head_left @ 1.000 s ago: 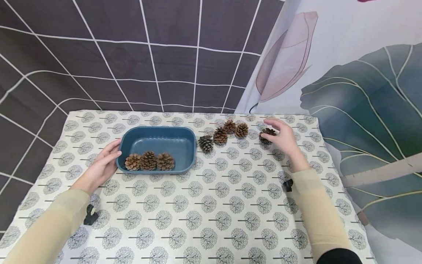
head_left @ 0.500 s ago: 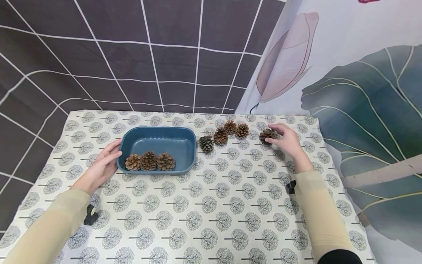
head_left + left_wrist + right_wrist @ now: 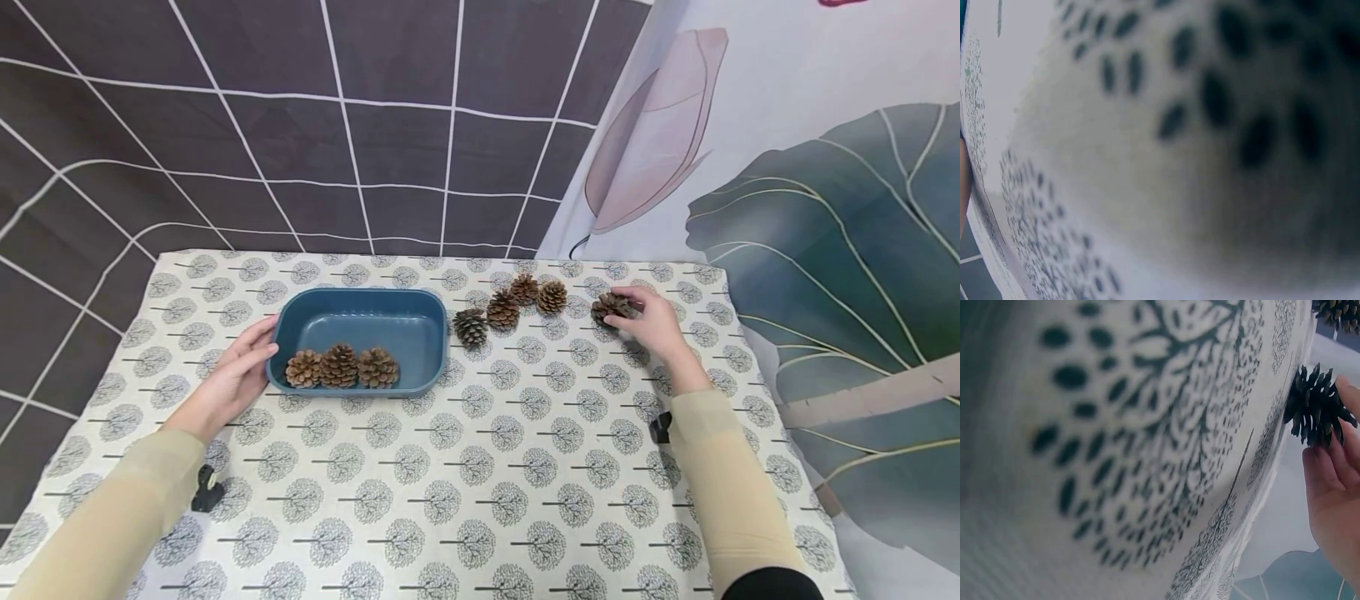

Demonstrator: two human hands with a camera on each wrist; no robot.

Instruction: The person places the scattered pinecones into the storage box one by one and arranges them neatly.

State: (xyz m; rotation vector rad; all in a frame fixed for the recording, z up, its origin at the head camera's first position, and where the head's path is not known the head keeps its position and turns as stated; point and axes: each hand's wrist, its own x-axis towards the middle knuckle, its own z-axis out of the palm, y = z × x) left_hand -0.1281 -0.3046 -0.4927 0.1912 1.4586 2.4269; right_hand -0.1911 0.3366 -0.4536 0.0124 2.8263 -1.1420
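At the far right of the table, my right hand (image 3: 654,321) pinches a dark brown pine cone (image 3: 611,309) between thumb and fingers. The right wrist view shows that pine cone (image 3: 1316,406) with its scales spread, the thumb on one side and fingertips on the other. My left hand (image 3: 238,371) rests against the left end of a blue rectangular basin (image 3: 431,342), fingers fairly straight along its outer wall. Three brown pine cones (image 3: 339,367) lie in a row inside the basin along its near wall. The left wrist view is mostly blurred cloth.
Several loose pine cones (image 3: 503,310) lie between the basin and my right hand, the leftmost, a darker pine cone (image 3: 471,328), close to the basin's right wall. A tree-print cloth (image 3: 465,467) covers the table. A dark tiled-pattern backdrop (image 3: 397,150) rises behind it.
My right hand's fingers have closed in on the far-right pine cone and now grip it. The left hand and the basin have stayed where they were.
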